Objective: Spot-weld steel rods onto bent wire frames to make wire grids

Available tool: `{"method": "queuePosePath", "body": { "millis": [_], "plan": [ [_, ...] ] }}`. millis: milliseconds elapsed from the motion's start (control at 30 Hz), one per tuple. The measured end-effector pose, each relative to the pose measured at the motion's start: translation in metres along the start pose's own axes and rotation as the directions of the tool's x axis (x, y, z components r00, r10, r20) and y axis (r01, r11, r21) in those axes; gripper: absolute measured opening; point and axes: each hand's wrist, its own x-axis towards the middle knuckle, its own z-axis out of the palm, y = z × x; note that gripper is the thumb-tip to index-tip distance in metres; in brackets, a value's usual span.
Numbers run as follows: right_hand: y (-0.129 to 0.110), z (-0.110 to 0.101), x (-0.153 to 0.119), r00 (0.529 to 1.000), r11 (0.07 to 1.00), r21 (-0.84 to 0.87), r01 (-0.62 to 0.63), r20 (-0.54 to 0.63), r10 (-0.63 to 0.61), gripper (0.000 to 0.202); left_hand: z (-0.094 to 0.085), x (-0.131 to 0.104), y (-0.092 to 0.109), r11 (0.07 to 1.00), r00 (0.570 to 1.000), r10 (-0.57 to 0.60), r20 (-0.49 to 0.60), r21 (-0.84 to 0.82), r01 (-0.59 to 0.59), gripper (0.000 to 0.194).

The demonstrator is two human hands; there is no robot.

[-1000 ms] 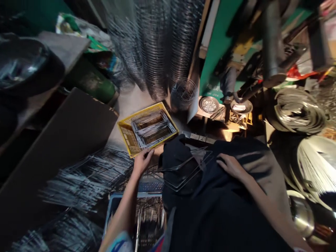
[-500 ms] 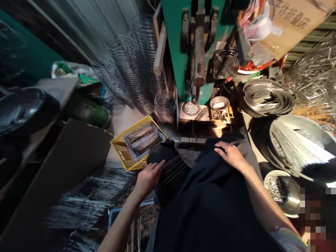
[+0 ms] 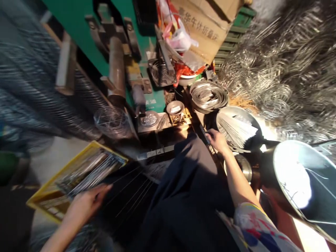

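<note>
My left hand [image 3: 88,202] is at the lower left, beside a yellow crate [image 3: 44,210] of wire pieces. Its fingers are closed towards several thin wires [image 3: 133,196] that lie across the dark cloth on my lap; whether it grips one I cannot make out. On the right, my right hand [image 3: 217,140] has its fingers bent round the edge of a dark, narrow object [image 3: 203,133], next to the bowl of flat strips [image 3: 233,127]. Blur hides the exact contact of the fingers.
Ahead stands a green machine [image 3: 154,103] with a small dish of shiny parts [image 3: 149,119] at its base. Coiled strips [image 3: 209,96] and tangled wire rings [image 3: 262,77] are at the right. A large metal basin [image 3: 315,189] stands at the lower right.
The view has swung to the right. My right hand has left the dark cloth on my lap and moved right, to the edge by the bowls. My left hand remains near the wires.
</note>
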Motion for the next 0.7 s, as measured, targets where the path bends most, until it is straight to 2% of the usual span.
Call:
{"method": "queuePosePath", "body": {
  "millis": [67, 167, 233, 300, 367, 433, 500, 567, 633, 700],
  "plan": [
    [0.043, -0.015, 0.003, 0.973, 0.958, -0.168, -0.231, -0.020, 0.231, 0.036, 0.007, 0.015, 0.002, 1.000, 0.996, 0.007, 0.083, -0.010, -0.006, 0.039],
    [0.106, -0.027, 0.002, 0.902, 0.873, -0.236, -0.427, -0.034, 0.431, 0.040, 0.022, 0.012, 0.005, 0.997, 0.974, -0.031, 0.225, -0.062, 0.046, 0.041],
    [0.143, -0.028, 0.000, 0.827, 0.789, -0.268, -0.553, -0.062, 0.559, 0.040, 0.033, -0.003, 0.008, 0.993, 0.976, -0.077, 0.203, -0.067, 0.092, 0.043],
    [0.173, -0.024, -0.002, 0.746, 0.699, -0.297, -0.651, -0.075, 0.662, 0.043, 0.037, -0.020, 0.016, 0.994, 0.987, -0.106, 0.123, 0.019, 0.104, 0.042],
    [0.198, -0.019, 0.000, 0.675, 0.626, -0.325, -0.709, -0.053, 0.736, 0.048, 0.033, -0.033, 0.031, 0.973, 0.985, -0.150, 0.083, 0.189, 0.132, 0.039],
    [0.216, -0.015, 0.004, 0.623, 0.582, -0.356, -0.731, -0.001, 0.782, 0.052, 0.022, -0.038, 0.050, 0.918, 0.964, -0.243, 0.105, 0.346, 0.194, 0.039],
    [0.228, -0.012, 0.010, 0.604, 0.572, -0.385, -0.724, 0.047, 0.796, 0.052, 0.010, -0.036, 0.068, 0.863, 0.928, -0.338, 0.154, 0.443, 0.241, 0.043],
    [0.235, -0.009, 0.013, 0.610, 0.580, -0.411, -0.704, 0.068, 0.789, 0.050, 0.000, -0.030, 0.077, 0.847, 0.909, -0.363, 0.205, 0.479, 0.230, 0.043],
    [0.239, -0.007, 0.013, 0.624, 0.585, -0.430, -0.688, 0.061, 0.779, 0.050, -0.006, -0.024, 0.073, 0.870, 0.910, -0.336, 0.241, 0.450, 0.202, 0.038],
    [0.240, -0.004, 0.008, 0.636, 0.586, -0.438, -0.682, 0.040, 0.771, 0.050, -0.012, -0.021, 0.059, 0.903, 0.903, -0.349, 0.253, 0.349, 0.251, 0.035]
  ]
}}
